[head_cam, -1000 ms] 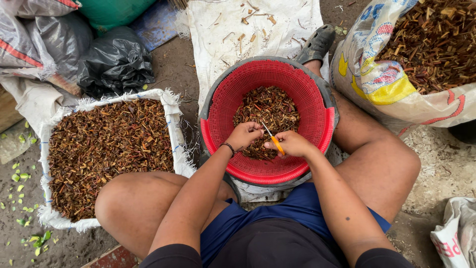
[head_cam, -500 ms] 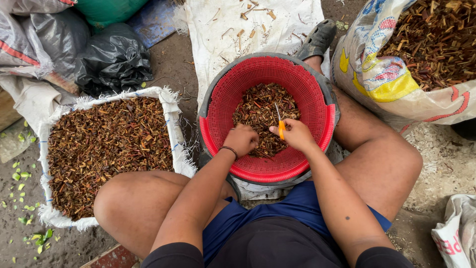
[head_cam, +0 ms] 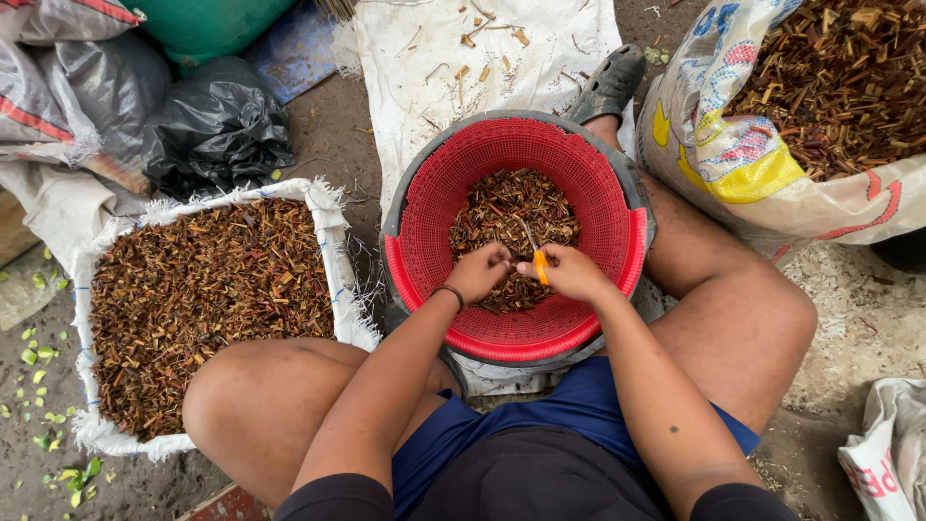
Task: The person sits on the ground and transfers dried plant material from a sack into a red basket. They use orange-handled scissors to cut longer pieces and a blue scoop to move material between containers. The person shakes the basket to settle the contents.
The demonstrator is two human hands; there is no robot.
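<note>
This looks like an informal outdoor sorting spot, a yard or market backlot rather than a room: the ground [head_cam: 858,318] is bare packed dirt strewn with grit and green leaf scraps [head_cam: 43,371]. Open woven sacks [head_cam: 333,251] of dried reddish-brown plant pieces sit straight on the ground, with another printed sack [head_cam: 733,164] at the right edge. A spread white sack cloth [head_cam: 434,68], a black plastic bag [head_cam: 217,125] and a red plastic basket [head_cam: 424,222] inside a grey tub are the only furnishings, and the person sits on the ground among them.

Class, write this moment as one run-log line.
left hand: pinching brown piece | right hand: holding orange-handled knife | both over red basket
</note>
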